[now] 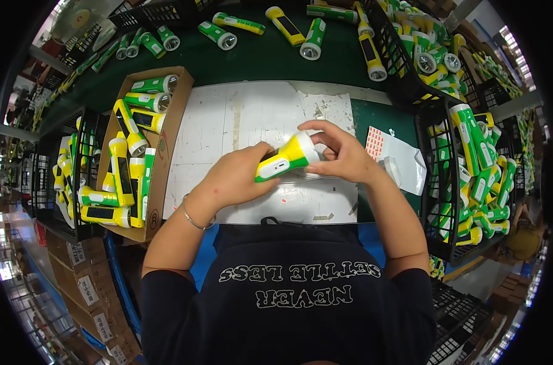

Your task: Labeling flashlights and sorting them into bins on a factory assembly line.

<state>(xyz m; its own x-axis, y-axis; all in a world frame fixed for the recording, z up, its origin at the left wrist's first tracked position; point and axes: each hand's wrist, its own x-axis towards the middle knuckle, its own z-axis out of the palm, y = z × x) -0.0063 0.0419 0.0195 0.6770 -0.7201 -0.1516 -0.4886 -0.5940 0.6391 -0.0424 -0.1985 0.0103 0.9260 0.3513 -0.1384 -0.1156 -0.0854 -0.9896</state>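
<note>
A yellow, green and white flashlight (280, 165) is held above the white work board (203, 128), its white head tilted up to the right. My left hand (240, 173) wraps round the flashlight's body, with a thin bracelet at that wrist. At the other end, my right hand (340, 151) grips the white head ring between thumb and fingers. A white side panel with a small switch faces up on the body. Beneath the flashlight's head, a clear round thing lies partly hidden on the board.
A cardboard box (161, 176) of flashlights stands at left, beside a black crate (76, 176). More flashlights fill black crates at right (437, 182) and far right (404, 67). Several lie on the green belt (252, 61) at the back. A sheet of red stickers (375, 143) lies right of the board.
</note>
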